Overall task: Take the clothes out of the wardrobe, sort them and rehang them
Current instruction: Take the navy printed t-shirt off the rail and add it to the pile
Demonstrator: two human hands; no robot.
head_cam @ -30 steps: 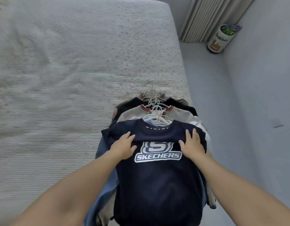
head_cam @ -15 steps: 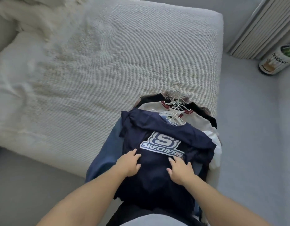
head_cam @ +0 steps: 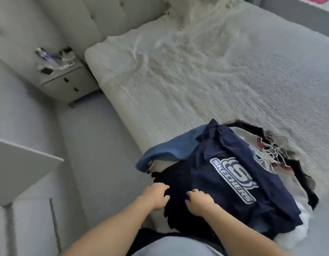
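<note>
Lying in a heap at the near corner of the bed [head_cam: 206, 85]: pile of clothes [head_cam: 243, 169] on hangers, lower ends draped over the mattress edge toward the floor [head_cam: 97, 163].

Topmost: navy T-shirt [head_cam: 215, 174], white printed logo, turned so the logo ran diagonally; half a second before, logo read nearly level. Beneath, at left: blue garment [head_cam: 169, 154]. Beneath, at right: beige garment with red stitched trim [head_cam: 282, 163], then black garment [head_cam: 304, 182]. Bundle of pale wire hanger hooks [head_cam: 274, 152] pointed toward the right, away from the bed edge; earlier pointed up the frame.

Left hand [head_cam: 156, 196]: fingers curled, gripped the dark cloth at the lower left edge of the navy T-shirt. Right hand [head_cam: 198, 200]: just beside the left, fingers bent onto the same shirt, bunched the cloth beneath them. Both placed lower on the shirt than a second before, when laid flat either side of the logo; closer together also.

View swung leftward since the earlier frames: nightstand [head_cam: 67, 84] with two drawers and small blurred clutter, padded headboard [head_cam: 86, 21] and rumpled pillow [head_cam: 197, 10] entered; curtain and round tin at the former right left the frame. White panel corner [head_cam: 21, 163] appeared at lower left.
</note>
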